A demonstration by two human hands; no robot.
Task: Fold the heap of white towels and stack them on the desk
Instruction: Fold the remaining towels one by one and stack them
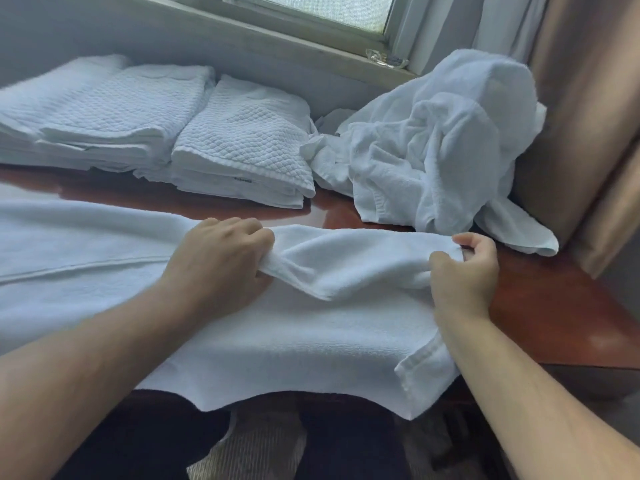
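Towel: large white terry towel (311, 341) is lying across the near edge of the glossy reddish-brown surface (554, 323) | Fingers: its raised fold is being clenched by left hand (221, 258) and right hand (464, 271) | Advice: tension is best being kept even, hems matched.

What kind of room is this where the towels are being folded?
Likely a hotel room, though a home bedroom is possible: a glossy wooden desk sits under a window beside a long curtain, with plain white folded towels stacked next to an unfolded heap.
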